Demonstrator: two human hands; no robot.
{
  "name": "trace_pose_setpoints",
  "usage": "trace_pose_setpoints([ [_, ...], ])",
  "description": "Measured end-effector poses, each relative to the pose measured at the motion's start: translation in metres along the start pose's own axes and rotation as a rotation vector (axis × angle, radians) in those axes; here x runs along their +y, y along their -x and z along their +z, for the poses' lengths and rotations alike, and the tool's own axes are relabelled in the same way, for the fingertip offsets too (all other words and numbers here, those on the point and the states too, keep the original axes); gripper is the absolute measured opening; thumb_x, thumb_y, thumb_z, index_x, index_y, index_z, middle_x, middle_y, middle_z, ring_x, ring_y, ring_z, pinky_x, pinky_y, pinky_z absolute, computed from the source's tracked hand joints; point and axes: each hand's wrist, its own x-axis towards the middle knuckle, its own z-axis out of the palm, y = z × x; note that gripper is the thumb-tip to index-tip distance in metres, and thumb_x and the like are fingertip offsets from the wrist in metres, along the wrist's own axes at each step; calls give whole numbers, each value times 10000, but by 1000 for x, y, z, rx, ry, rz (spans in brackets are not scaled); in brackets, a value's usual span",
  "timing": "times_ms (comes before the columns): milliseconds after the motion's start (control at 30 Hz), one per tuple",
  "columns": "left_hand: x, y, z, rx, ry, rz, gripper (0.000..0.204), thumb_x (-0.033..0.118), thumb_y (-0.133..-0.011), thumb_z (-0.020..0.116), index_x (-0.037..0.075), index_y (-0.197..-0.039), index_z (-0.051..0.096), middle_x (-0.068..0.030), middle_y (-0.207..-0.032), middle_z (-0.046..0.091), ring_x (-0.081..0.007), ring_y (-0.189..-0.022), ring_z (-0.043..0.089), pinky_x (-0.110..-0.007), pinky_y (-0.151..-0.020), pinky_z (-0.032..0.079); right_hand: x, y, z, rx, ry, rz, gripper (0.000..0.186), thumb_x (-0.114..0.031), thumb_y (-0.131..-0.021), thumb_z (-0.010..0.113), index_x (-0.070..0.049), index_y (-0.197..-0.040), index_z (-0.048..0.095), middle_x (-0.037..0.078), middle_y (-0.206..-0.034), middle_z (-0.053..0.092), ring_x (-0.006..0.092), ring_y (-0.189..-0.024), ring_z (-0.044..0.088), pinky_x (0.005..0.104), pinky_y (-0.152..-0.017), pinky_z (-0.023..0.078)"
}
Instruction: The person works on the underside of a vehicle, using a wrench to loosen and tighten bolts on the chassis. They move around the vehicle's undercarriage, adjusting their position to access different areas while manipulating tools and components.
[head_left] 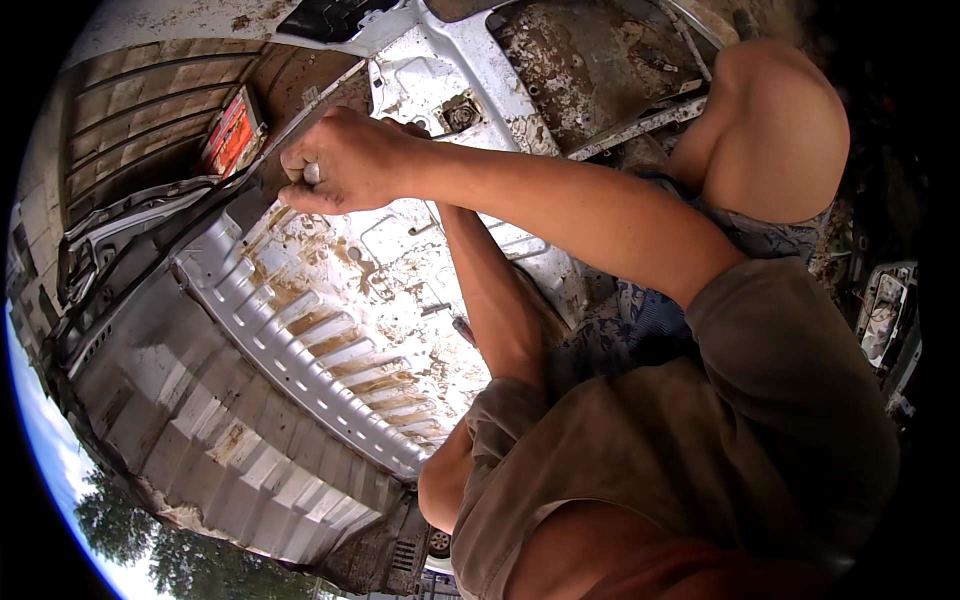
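Observation:
My right hand (350,160) is closed in a fist over the white metal floor panel (385,235) of a stripped vehicle body. A small, pale, rounded end (312,173) shows between its curled fingers; the rest of that thing is hidden. The left forearm (490,290) passes up beneath the right one. Most of my left hand (408,127) is out of sight behind the right hand and wrist, with only a dark bit of it showing at the far side. Whether it holds anything cannot be seen.
Brown dirt and rust mark the ribbed metal panel (330,340). A large grey corrugated panel (230,410) stands at the left. A red-orange flat object (232,135) leans beyond it. My bare knee (775,140) is at the right, near a rusty frame opening (600,75).

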Motion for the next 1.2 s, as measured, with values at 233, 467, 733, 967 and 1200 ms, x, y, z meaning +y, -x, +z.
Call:
trace_pose_setpoints([
  [233,69,16,1,104,-409,-314,634,461,-1070,376,82,-655,668,0,-584,595,-120,-531,441,-304,-540,375,4,-3,22,81,-66,25,193,-236,-759,720,-49,-729,688,158,-571,617,344,-534,638,420,-536,526],
  [467,17,7,-9,202,226,-136,644,482,-1048,432,97,-532,408,-23,-475,401,-142,-477,366,-320,-470,309,10,-24,26,-477,-239,119,302,-280,-746,704,-18,-891,743,196,-786,700,359,-800,686,427,-750,543],
  [733,28,2,12,341,158,-264,613,480,-1050,431,98,-572,398,-22,-468,373,-140,-486,374,-298,-487,308,21,-39,-2,-475,-289,112,335,-304,-750,712,-26,-935,744,182,-744,695,366,-759,688,429,-716,554],
  [967,31,-5,20,368,183,-297,586,479,-1052,430,99,-607,388,-21,-463,349,-139,-494,380,-278,-502,307,15,-22,-7,-145,-202,293,366,-370,-706,722,-13,-784,705,178,-656,657,371,-667,667,442,-648,537],
  [1200,29,-9,28,438,95,-213,618,505,-1049,396,96,-591,326,-46,-443,368,-177,-423,304,-360,-432,285,18,-29,6,-211,-224,319,371,-356,-678,701,8,-662,634,189,-615,626,376,-635,648,463,-635,530],
])
